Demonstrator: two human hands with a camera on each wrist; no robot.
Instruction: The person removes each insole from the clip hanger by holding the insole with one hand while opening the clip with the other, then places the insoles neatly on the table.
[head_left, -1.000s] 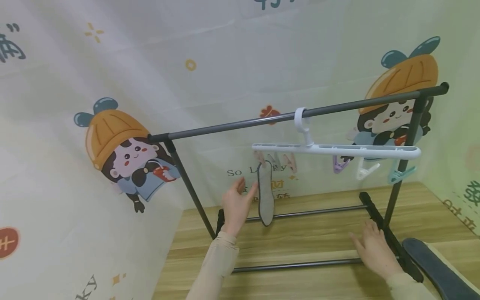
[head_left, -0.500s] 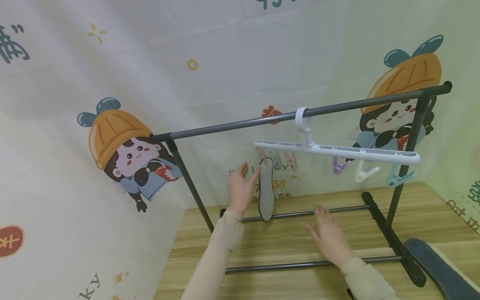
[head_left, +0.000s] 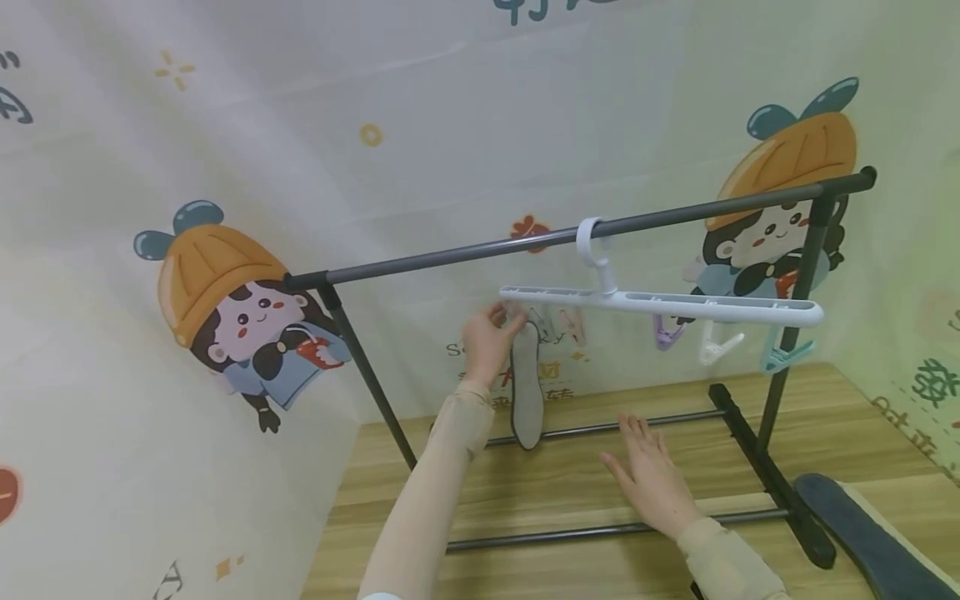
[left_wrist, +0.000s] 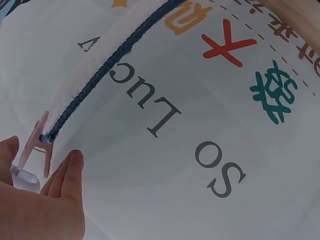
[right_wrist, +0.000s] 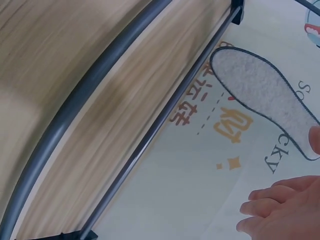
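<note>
A light grey insole (head_left: 527,387) with a dark edge hangs upright from a pink clip (left_wrist: 48,160) at the left end of a white hanger (head_left: 705,306). Around that clip's handles my left hand (head_left: 486,346) has its thumb and fingers spread, with a gap showing between fingers and clip in the left wrist view. Lower and to the right, my right hand (head_left: 651,477) is in the air, fingers straight and holding nothing. In the right wrist view the hanging insole's lower part lies beyond the hand's fingertips.
The hanger hooks over the top bar (head_left: 450,260) of a dark metal rack. Other clips hang from it, including a purple clip (head_left: 667,332), a white clip (head_left: 718,342) and a teal clip (head_left: 783,354). A dark insole (head_left: 862,529) lies on the wooden table (head_left: 390,500) at right.
My left hand has risen from beside the insole to the pink clip. My right hand has moved left, away from the rack's right foot.
</note>
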